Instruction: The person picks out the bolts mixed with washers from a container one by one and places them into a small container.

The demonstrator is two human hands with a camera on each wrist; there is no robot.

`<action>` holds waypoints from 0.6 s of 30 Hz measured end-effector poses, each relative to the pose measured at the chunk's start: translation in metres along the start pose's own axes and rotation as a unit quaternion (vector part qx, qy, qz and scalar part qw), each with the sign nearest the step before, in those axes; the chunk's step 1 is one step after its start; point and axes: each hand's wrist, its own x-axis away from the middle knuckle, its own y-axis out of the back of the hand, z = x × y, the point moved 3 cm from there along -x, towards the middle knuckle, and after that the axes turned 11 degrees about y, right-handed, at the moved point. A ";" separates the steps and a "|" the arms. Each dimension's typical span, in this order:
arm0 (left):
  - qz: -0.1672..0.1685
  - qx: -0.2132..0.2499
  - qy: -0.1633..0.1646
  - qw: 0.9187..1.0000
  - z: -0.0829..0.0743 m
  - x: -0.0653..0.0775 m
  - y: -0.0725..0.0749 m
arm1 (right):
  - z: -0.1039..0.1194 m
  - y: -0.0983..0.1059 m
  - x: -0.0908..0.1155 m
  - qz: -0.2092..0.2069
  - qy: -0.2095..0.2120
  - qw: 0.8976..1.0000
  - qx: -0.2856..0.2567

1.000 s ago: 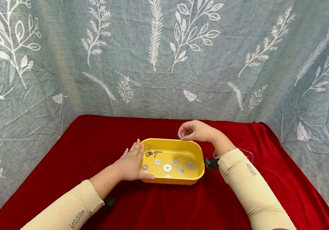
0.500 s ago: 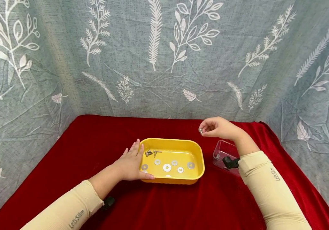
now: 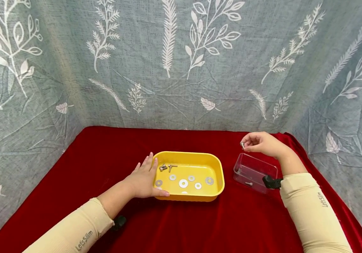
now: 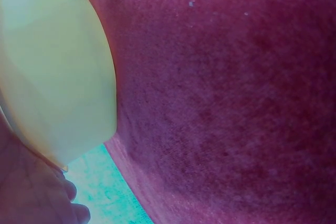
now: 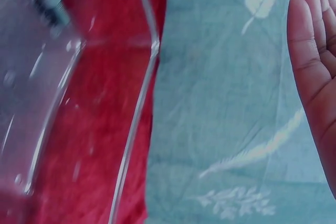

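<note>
Right hand (image 3: 264, 144) shifted rightward, pinching bolt (image 3: 242, 145), left hand (image 3: 143, 180) spread, red cloth (image 3: 114, 151), leafy curtain (image 3: 181, 98)

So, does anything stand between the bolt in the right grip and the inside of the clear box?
Nothing visible does. In the head view, the bolt, pinched by the right grip, appears just beyond the far left corner of the clear box; probably only its rim must be cleared. The box looks open on top.
</note>
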 end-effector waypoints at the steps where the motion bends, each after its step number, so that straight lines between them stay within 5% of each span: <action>1: -0.001 0.001 -0.002 1.000 0.000 0.000 0.000 | -0.003 0.001 0.002 0.001 -0.008 1.000 -0.002; 18: -0.005 0.001 -0.007 1.000 0.001 0.002 0.001 | -0.031 0.002 0.032 0.046 -0.054 0.997 -0.013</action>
